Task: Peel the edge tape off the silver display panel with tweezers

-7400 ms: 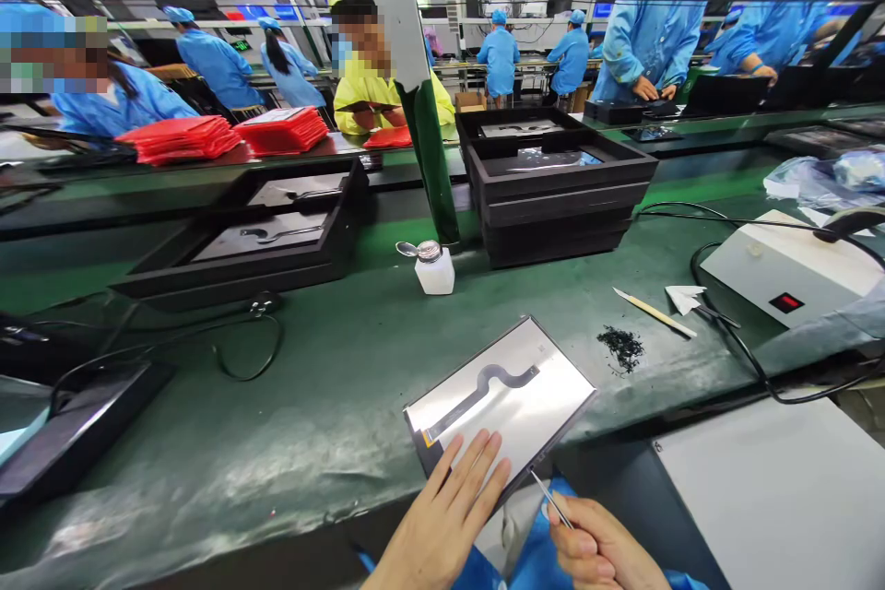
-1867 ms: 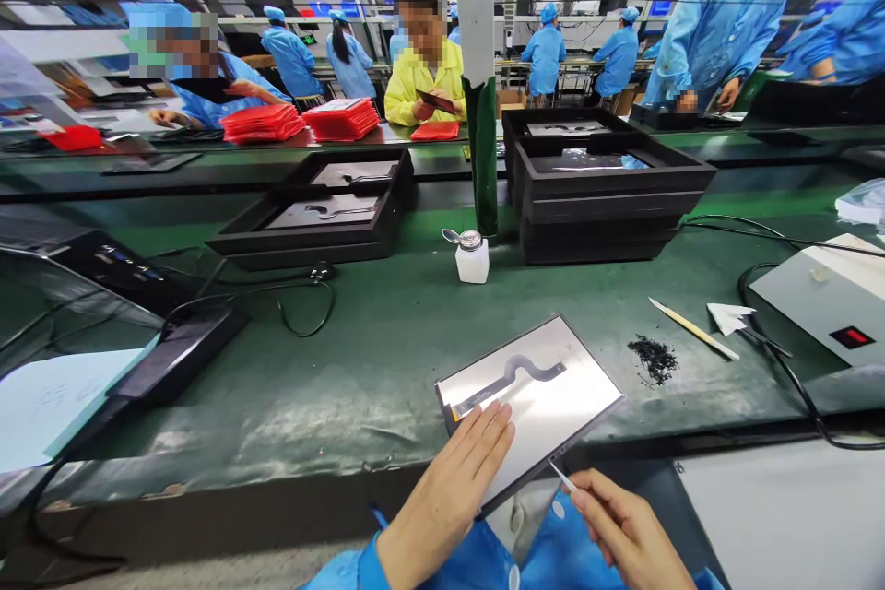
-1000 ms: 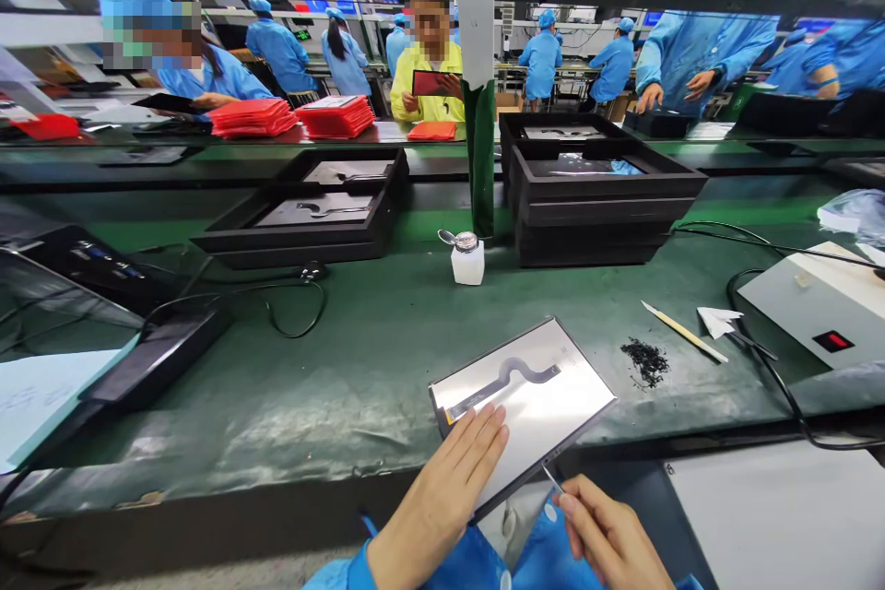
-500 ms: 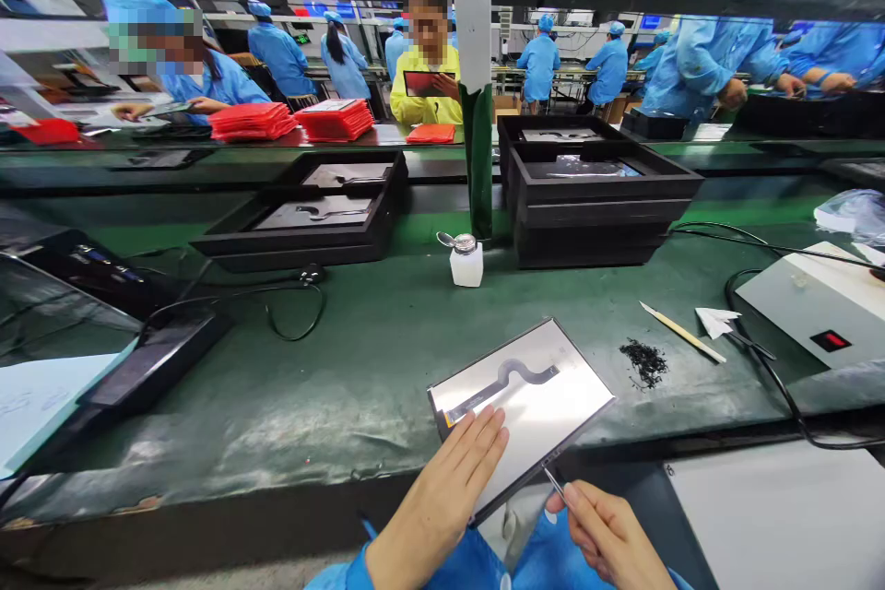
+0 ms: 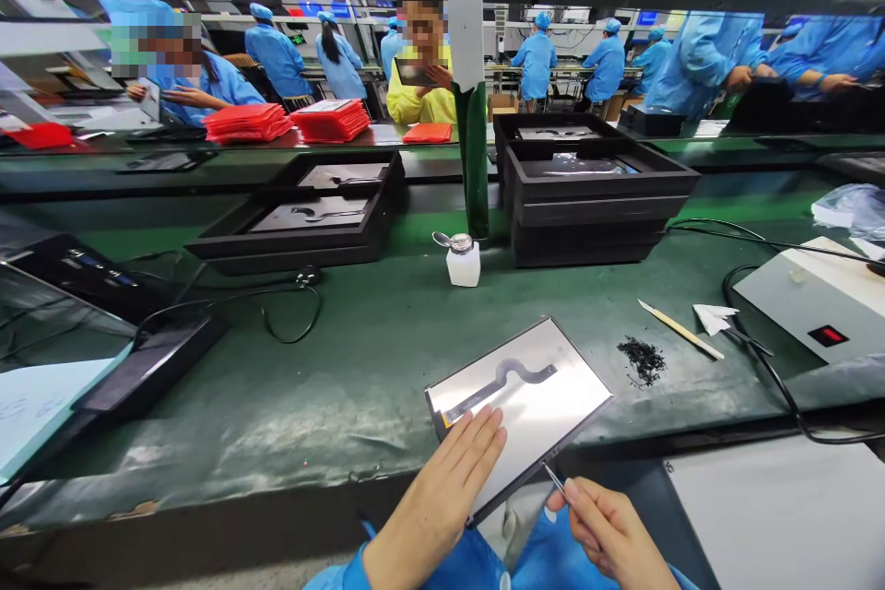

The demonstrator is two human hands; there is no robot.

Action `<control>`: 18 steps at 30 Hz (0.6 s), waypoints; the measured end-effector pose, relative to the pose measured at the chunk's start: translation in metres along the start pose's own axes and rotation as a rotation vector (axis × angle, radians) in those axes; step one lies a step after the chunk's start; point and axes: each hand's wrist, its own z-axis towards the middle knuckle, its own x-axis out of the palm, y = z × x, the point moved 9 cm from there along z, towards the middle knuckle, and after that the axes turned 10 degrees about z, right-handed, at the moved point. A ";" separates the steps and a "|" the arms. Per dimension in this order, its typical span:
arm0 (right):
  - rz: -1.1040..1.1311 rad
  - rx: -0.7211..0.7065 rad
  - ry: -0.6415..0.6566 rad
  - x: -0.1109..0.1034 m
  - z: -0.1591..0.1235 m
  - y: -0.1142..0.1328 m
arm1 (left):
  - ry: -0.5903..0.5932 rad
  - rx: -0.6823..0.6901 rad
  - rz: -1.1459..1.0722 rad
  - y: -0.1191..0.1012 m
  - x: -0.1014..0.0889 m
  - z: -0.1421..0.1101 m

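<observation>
"Over the near edge, what threatens the display panel [image 5: 536, 417]?"
"Slipping tweezers [image 5: 554, 477] could gouge its rim; careless pressing could crease the flex cable [image 5: 484, 390] or tip the overhanging corner off the bench [image 5: 311, 406]."
"And the grip?"
"Left hand [image 5: 442, 484]: fingers together, flat on the silvery back; thumb hidden, so I can't tell if it clasps. Right hand [image 5: 605, 516]: clamped on the tweezers, their point at the rim."

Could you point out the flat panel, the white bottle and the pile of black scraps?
Flat panel [image 5: 537, 407], head view: bare part of its silvery face.
White bottle [image 5: 464, 265], head view: front of its body.
Pile of black scraps [image 5: 643, 361], head view: its middle.
</observation>
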 end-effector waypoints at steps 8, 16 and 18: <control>-0.009 -0.001 -0.002 -0.002 0.002 -0.001 | -0.003 0.010 0.021 0.000 -0.003 0.003; 0.002 0.010 0.002 -0.004 0.003 -0.005 | -0.013 -0.016 -0.017 0.001 0.000 0.001; 0.001 0.011 0.002 -0.005 0.003 -0.005 | -0.011 -0.019 -0.027 0.001 0.001 0.000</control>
